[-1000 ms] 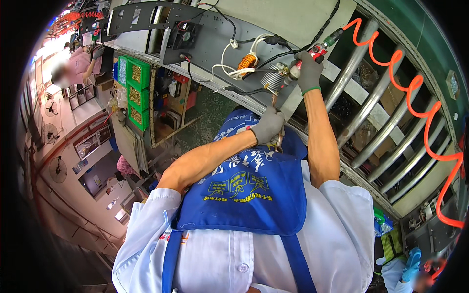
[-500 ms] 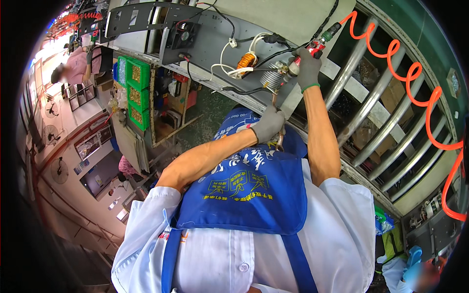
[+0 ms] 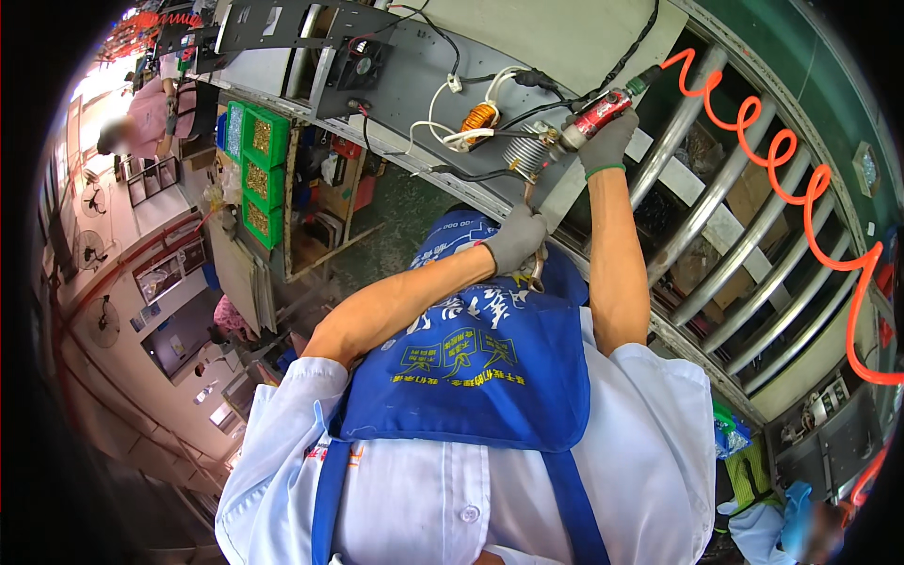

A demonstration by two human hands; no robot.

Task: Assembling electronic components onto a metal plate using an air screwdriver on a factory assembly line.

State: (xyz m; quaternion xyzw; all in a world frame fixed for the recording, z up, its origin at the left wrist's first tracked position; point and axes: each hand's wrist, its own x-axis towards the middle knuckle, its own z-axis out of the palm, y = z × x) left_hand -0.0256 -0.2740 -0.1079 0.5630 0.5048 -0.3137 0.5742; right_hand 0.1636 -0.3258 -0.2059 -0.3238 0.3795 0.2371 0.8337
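My left hand, in a grey glove, is closed around a metal wrench. The wrench's far end reaches up to a finned metal part at the near edge of a grey metal panel. In my gloved right hand lies a red air tool, gripped along its body. Its nose points down-left at the finned part; whether they touch I cannot tell. An orange coiled air hose runs from its back end. Left of the finned part sits a copper-wound ring coil with white and black wires.
Metal rollers lie to the right of the panel. A small black fan is fixed at the panel's left. Green bins of small brass-coloured parts stand further left. Another person is at the far left, another at the lower right.
The red air tool has swung and now lies more lengthwise to the upper right, with more of its body showing. My right hand has shifted slightly right; my left hand stays on the wrench.
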